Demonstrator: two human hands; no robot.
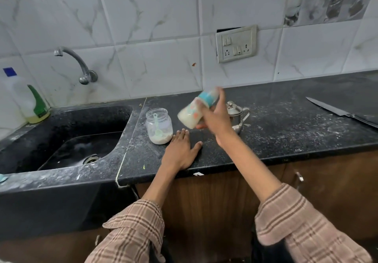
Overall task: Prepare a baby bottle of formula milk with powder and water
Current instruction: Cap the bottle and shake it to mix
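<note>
My right hand [214,115] grips a baby bottle [194,111] with a teal cap, held tilted above the black counter [286,131] and blurred by motion. Milky liquid fills its lower part. My left hand [181,150] rests flat on the counter, fingers straight, just right of an open glass jar [159,126]. The jar holds white powder and a pale green scoop. A small steel pot [237,115] with a lid stands behind my right hand, partly hidden by it.
A black sink [67,140] with a wall tap [77,64] lies to the left. A detergent bottle [34,103] stands at its far left corner. A large knife [339,112] lies at the right. A wall socket [236,44] sits above the counter.
</note>
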